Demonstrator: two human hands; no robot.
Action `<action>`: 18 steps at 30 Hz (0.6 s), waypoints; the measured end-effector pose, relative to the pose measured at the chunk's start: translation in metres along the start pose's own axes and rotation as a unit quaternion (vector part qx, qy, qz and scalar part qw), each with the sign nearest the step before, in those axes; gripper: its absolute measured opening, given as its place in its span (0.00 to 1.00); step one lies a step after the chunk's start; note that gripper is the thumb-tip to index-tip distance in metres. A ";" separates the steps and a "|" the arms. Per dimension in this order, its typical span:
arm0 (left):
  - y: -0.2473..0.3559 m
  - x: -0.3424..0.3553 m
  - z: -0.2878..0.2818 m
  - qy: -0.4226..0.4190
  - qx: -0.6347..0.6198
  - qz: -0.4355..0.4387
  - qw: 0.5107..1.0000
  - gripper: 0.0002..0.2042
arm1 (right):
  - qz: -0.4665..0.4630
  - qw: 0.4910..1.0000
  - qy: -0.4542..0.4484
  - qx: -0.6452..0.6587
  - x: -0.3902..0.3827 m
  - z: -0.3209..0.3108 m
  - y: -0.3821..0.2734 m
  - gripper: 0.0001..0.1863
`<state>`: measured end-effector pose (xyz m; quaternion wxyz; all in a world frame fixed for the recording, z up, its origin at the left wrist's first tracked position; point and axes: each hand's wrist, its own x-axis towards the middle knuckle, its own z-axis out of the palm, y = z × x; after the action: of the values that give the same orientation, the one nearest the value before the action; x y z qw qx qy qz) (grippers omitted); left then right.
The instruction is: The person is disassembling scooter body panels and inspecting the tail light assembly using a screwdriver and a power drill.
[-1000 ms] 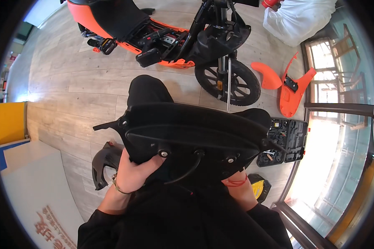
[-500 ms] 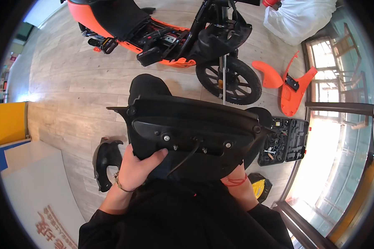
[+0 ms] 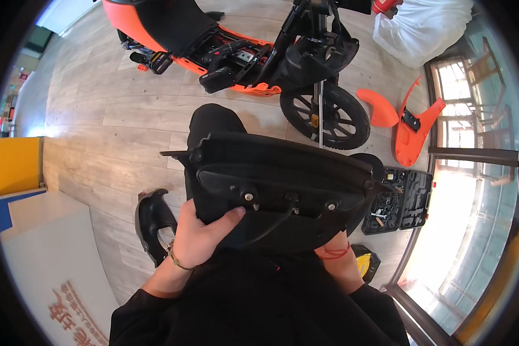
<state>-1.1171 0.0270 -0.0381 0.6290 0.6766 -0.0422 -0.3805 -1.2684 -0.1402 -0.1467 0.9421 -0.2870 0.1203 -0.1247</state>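
Note:
A wide black plastic panel (image 3: pixel 282 173), seemingly a vehicle body part, rests over my lap with silver bolts (image 3: pixel 248 197) showing and a thin black cable (image 3: pixel 271 226) hanging from its middle. My left hand (image 3: pixel 205 230) grips its left side, thumb lying on the face just below a bolt and the other fingers hidden underneath. At the lower right edge my right hand (image 3: pixel 335 242) holds the same panel; its fingers are out of sight behind it.
Ahead stands an orange and black electric scooter (image 3: pixel 155 29) with a cordless drill (image 3: pixel 219 69) on its opened frame. Orange body panels (image 3: pixel 412 132), an open tool case (image 3: pixel 401 199) and a yellow-black object (image 3: pixel 364 262) lie right. A curved black part (image 3: pixel 151 225) is left, near a white box (image 3: pixel 52 230).
The whole view has shifted slightly, so everything sits a little further right in the picture. My grip on the panel looks the same.

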 end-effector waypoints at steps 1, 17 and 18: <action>0.001 -0.001 0.001 -0.001 0.010 -0.002 1.000 0.09 | 0.003 1.000 0.001 0.006 0.000 0.000 0.000 0.22; -0.010 -0.004 -0.001 -0.053 -0.041 0.107 0.992 0.12 | 0.015 0.986 0.047 0.157 -0.016 -0.013 -0.013 0.21; -0.013 -0.003 -0.001 -0.046 -0.058 0.088 0.993 0.12 | 0.017 0.985 0.047 0.167 -0.018 -0.015 -0.011 0.21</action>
<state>-1.1237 0.0319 -0.0481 0.6953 0.6147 -0.1085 -0.3562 -1.2915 -0.1516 -0.1493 0.9719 -0.1177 0.1470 -0.1409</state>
